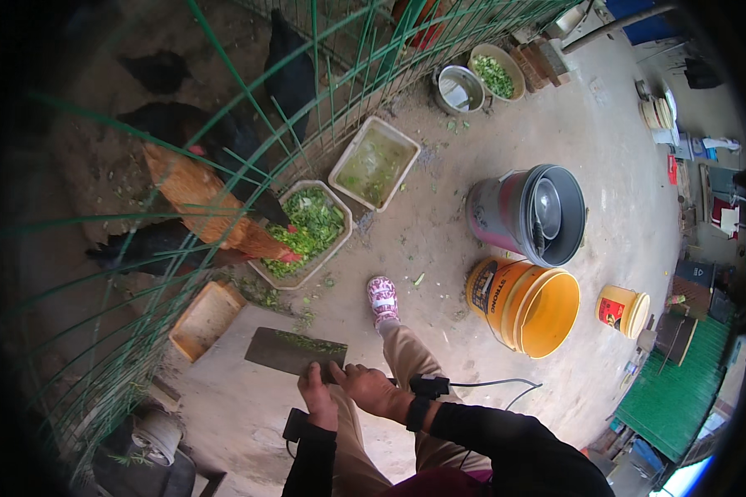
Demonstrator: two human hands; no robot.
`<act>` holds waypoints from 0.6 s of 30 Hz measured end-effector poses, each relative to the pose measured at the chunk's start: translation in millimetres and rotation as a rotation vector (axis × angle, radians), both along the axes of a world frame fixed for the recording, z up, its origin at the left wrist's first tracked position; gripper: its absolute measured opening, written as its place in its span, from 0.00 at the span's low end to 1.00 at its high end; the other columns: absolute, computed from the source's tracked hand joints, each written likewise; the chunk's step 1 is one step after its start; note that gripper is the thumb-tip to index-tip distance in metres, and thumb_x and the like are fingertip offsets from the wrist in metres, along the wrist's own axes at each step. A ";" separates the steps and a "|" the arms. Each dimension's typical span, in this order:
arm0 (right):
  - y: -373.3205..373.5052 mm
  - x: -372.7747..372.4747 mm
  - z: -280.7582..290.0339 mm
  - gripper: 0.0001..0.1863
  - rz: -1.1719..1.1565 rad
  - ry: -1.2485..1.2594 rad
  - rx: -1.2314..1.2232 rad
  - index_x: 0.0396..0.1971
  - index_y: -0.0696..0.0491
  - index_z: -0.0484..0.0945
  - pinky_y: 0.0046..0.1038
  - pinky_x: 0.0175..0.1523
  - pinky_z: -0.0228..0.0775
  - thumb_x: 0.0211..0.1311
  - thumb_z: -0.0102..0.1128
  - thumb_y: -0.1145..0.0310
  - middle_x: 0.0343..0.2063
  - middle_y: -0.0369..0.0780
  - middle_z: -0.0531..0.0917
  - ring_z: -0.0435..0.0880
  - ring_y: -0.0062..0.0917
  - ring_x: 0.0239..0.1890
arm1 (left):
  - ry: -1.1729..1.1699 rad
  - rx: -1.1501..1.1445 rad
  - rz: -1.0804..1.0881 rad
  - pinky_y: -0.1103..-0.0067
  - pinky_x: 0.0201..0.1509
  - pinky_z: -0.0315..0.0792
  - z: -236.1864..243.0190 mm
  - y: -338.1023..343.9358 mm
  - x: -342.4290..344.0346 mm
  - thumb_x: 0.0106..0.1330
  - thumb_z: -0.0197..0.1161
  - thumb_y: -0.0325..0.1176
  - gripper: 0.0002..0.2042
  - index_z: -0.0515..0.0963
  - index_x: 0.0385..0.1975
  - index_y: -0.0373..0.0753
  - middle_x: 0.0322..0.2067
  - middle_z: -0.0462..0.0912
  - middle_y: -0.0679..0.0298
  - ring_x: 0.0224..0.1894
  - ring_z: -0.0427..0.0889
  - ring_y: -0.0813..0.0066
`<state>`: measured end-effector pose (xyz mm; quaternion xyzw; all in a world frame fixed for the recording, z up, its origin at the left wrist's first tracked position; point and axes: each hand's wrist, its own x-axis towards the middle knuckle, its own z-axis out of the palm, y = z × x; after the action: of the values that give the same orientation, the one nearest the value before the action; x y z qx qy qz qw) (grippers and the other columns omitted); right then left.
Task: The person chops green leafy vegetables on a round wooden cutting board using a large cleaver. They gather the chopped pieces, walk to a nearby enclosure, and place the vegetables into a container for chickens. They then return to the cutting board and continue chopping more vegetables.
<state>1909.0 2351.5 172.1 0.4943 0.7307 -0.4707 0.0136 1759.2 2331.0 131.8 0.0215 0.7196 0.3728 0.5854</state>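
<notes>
A wide grey cleaver with bits of chopped greens on its blade is held low in front of me. My right hand closes around its handle end, and the handle is mostly hidden. Against the blade's near edge, my left hand has its bent fingers pressed. Beyond the blade stands a white tub heaped with chopped greens. A brown chicken and dark chickens reach through the green wire fence to peck at them.
A tray of murky water, a metal pot and a bowl of greens line the fence. To the right stand a grey bucket, a yellow bucket and a small tub. A shallow tray lies left.
</notes>
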 end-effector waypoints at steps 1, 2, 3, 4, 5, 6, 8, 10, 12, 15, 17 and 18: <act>-1.1 -0.1 9.7 0.29 -0.031 0.025 -0.009 0.64 0.59 0.64 0.40 0.40 0.80 0.61 0.54 0.70 0.35 0.49 0.82 0.85 0.43 0.35 | -0.005 -0.027 -0.023 0.77 0.39 0.74 13.0 0.8 1.1 0.71 0.58 0.37 0.10 0.76 0.46 0.40 0.40 0.80 0.65 0.40 0.80 0.74; -1.5 3.2 19.0 0.29 -0.059 0.049 -0.017 0.64 0.59 0.64 0.41 0.40 0.80 0.61 0.54 0.70 0.35 0.49 0.82 0.85 0.44 0.34 | 0.010 -0.023 0.016 0.76 0.43 0.74 25.0 -0.1 3.7 0.70 0.60 0.37 0.12 0.77 0.46 0.35 0.39 0.82 0.65 0.39 0.80 0.73; -1.7 9.1 28.1 0.29 -0.094 0.073 -0.010 0.63 0.59 0.64 0.41 0.40 0.80 0.61 0.54 0.70 0.34 0.50 0.82 0.85 0.45 0.33 | -0.064 0.070 -0.107 0.77 0.43 0.74 38.2 -1.3 1.2 0.71 0.59 0.36 0.12 0.77 0.46 0.35 0.39 0.82 0.65 0.39 0.80 0.74; -0.8 14.6 37.5 0.27 -0.173 0.128 -0.037 0.60 0.58 0.67 0.45 0.40 0.78 0.59 0.55 0.70 0.33 0.52 0.82 0.84 0.50 0.34 | -0.129 0.151 -0.236 0.78 0.43 0.74 53.3 -4.2 -4.4 0.72 0.58 0.35 0.11 0.77 0.47 0.35 0.39 0.82 0.65 0.39 0.80 0.74; -0.9 22.0 47.4 0.26 -0.195 0.149 -0.048 0.59 0.58 0.67 0.46 0.41 0.77 0.59 0.56 0.70 0.33 0.53 0.82 0.83 0.50 0.35 | -0.193 0.234 -0.369 0.79 0.43 0.74 65.4 -5.4 -9.3 0.73 0.57 0.34 0.11 0.77 0.48 0.35 0.39 0.82 0.65 0.39 0.80 0.75; 0.4 29.9 56.9 0.25 -0.232 0.181 -0.040 0.57 0.57 0.67 0.47 0.41 0.76 0.59 0.56 0.69 0.32 0.53 0.82 0.83 0.51 0.35 | -0.197 0.291 -0.551 0.81 0.45 0.75 79.1 -8.1 -18.7 0.74 0.55 0.29 0.10 0.77 0.49 0.33 0.40 0.82 0.65 0.40 0.81 0.77; -5.3 45.2 81.1 0.20 -0.301 0.151 -0.115 0.51 0.55 0.71 0.49 0.42 0.74 0.59 0.58 0.69 0.33 0.54 0.83 0.82 0.53 0.37 | -0.097 0.362 -0.721 0.82 0.46 0.76 102.1 -19.7 -40.8 0.73 0.55 0.26 0.09 0.78 0.47 0.32 0.40 0.84 0.64 0.40 0.82 0.79; -13.6 62.4 107.3 0.17 -0.348 0.128 -0.030 0.48 0.55 0.73 0.48 0.41 0.74 0.59 0.59 0.69 0.34 0.53 0.83 0.82 0.53 0.37 | 0.040 0.437 -0.870 0.81 0.44 0.77 112.4 -25.5 -73.9 0.71 0.55 0.24 0.08 0.79 0.44 0.32 0.37 0.85 0.64 0.37 0.83 0.78; -39.4 71.3 144.6 0.12 -0.422 0.120 0.046 0.43 0.55 0.75 0.49 0.40 0.74 0.61 0.58 0.68 0.29 0.51 0.83 0.83 0.51 0.33 | 0.309 0.464 -1.035 0.80 0.39 0.77 121.4 -36.3 -124.0 0.68 0.55 0.23 0.07 0.81 0.37 0.33 0.30 0.85 0.63 0.33 0.84 0.77; -61.9 81.7 195.4 0.07 -0.457 0.157 0.192 0.35 0.55 0.76 0.49 0.37 0.73 0.63 0.55 0.66 0.26 0.50 0.82 0.83 0.49 0.31 | 0.264 0.399 -0.943 0.79 0.37 0.78 135.7 -57.9 -206.2 0.68 0.57 0.24 0.06 0.79 0.30 0.31 0.26 0.82 0.64 0.31 0.83 0.76; -69.9 89.7 218.5 0.07 -0.372 0.188 0.370 0.33 0.54 0.76 0.49 0.38 0.73 0.64 0.55 0.67 0.27 0.51 0.82 0.83 0.49 0.32 | 0.228 0.337 -0.753 0.76 0.33 0.81 147.8 -81.7 -254.0 0.67 0.58 0.26 0.05 0.78 0.31 0.32 0.25 0.81 0.61 0.31 0.83 0.73; -73.4 91.6 225.4 0.07 -0.384 0.251 0.352 0.36 0.54 0.77 0.49 0.38 0.73 0.63 0.55 0.67 0.28 0.50 0.82 0.82 0.49 0.32 | 0.350 0.241 -0.758 0.76 0.32 0.82 153.5 -93.8 -277.1 0.66 0.60 0.28 0.06 0.78 0.33 0.32 0.26 0.82 0.59 0.28 0.84 0.72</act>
<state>2000.6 2278.1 397.5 0.5564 0.6900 -0.3881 -0.2523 1482.1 2237.2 285.4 0.4153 0.7006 0.2036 0.5434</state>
